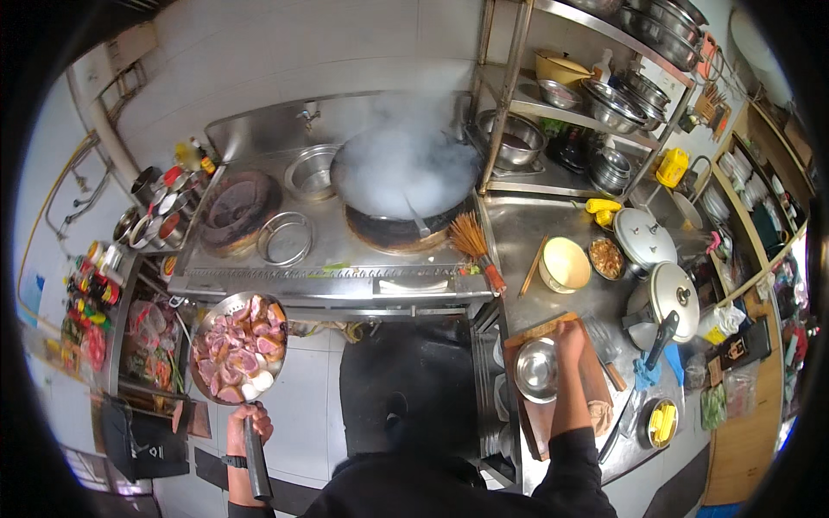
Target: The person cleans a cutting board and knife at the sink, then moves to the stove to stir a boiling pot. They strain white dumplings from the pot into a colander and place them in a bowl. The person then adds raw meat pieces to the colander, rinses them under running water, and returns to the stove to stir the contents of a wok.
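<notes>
My left hand (249,424) is closed around the dark handle (257,466) of a round metal strainer (262,299), held above the floor left of me. Pink meat chunks (236,343) with browned skin fill it, and rounded white pieces (258,383) lie near its lower edge. On the worktop to my right, my right hand (570,346) is at the right rim of a shiny steel bowl (536,370). That bowl is over a wooden cutting board (586,382). The fingers are partly hidden, so a grip on the rim is unclear.
Ahead, a wok (343,171) smokes or steams on the stove, with a utensil handle (418,217) rising from it. A bamboo brush (476,243) lies at the stove's right edge. A cleaver (602,340), a yellow enamel bowl (565,264) and pressure cookers (673,291) crowd the right worktop.
</notes>
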### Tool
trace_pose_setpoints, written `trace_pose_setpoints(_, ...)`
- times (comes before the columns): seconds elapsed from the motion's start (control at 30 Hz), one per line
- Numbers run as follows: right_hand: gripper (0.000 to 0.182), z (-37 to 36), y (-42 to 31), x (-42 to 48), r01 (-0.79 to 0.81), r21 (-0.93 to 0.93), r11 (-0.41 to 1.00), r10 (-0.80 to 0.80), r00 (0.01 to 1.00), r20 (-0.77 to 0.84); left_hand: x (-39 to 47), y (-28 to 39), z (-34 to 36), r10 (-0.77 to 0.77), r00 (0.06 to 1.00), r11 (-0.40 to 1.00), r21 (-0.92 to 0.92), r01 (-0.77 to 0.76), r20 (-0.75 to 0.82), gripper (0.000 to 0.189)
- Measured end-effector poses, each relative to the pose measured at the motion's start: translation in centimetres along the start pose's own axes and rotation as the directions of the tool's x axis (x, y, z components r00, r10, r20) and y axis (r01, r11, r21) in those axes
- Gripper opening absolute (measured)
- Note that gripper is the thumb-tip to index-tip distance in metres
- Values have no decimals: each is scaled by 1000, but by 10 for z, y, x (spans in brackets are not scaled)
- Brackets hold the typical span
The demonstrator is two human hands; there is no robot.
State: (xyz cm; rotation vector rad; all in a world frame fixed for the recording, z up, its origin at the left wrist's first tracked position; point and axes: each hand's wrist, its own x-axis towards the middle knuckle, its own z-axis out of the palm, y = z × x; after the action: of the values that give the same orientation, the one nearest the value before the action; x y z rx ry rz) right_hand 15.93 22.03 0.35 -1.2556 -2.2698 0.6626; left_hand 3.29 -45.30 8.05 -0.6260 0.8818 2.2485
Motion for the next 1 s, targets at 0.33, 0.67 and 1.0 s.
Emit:
trace_pose_setpoints(0.33, 26, 17, 73, 97, -475, 203, 856, 466, 880, 92, 185, 127, 33, -169, 959, 984, 89, 152, 227, 15)
trace_pose_setpoints(0.67, 30, 38, 16, 110, -687, 583, 434, 736, 643, 211, 343, 186, 57, -266, 922, 955, 206, 212, 283, 12)
trace_pose_setpoints(1.0, 57, 82, 14, 149, -747, 644, 166, 861, 428, 274, 359, 215, 39, -229, 973, 784, 586, 207, -39, 18)
